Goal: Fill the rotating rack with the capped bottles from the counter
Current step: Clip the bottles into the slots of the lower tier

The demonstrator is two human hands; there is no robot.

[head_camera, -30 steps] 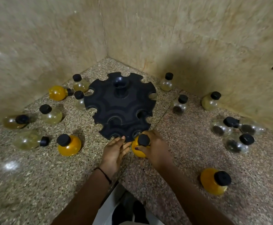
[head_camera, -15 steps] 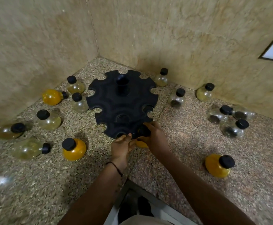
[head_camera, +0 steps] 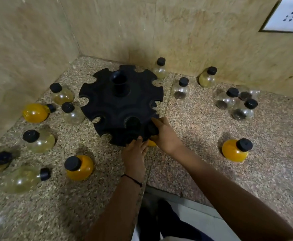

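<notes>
Orange bottle (head_camera: 151,143) at rack (head_camera: 121,105) near rim, both hands on it.
Right hand (head_camera: 165,134) wraps the bottle, mostly hidden under the rim at a notch; left hand (head_camera: 135,153) flat, fingers extended against the rack's near edge. Other capped bottles scattered on desk (head_camera: 194,153) both sides, some lying down; nearest orange ones (head_camera: 79,166) left, (head_camera: 235,150) right, well apart from the hands.

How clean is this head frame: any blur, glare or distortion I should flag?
Head view: soft motion blur throughout, worst on the left wall; wide-angle bending bows the wall corner and counter; a white glare patch sits on the counter's lower left; the rack is a near-featureless black, and the orange bottle is mostly hidden behind the right hand.
</notes>
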